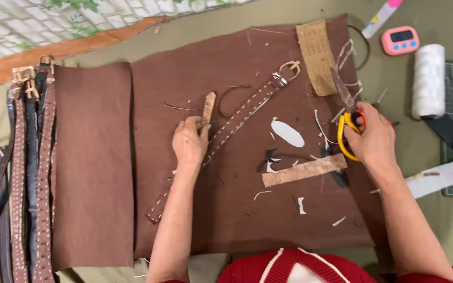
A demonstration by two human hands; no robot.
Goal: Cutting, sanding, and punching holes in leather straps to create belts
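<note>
Scissors (348, 112) sit gripped in the right hand (373, 140), near the bench's right edge. Left hand (189, 144) fingers pinch a small leather strip (208, 109) beside the stitched belt (226, 133).

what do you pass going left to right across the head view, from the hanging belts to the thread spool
finished belts → left hand holding a cork strip → stitched brown strap → white oval scrap → right hand with scissors → white thread spool

Light: bright, even, diffuse; source not visible.
Shadows: soft, faint, close under the forearms.
Glare: none on the brown cloth (226, 173).
Focus: mostly sharp throughout; slight softness towards the corners.
</note>
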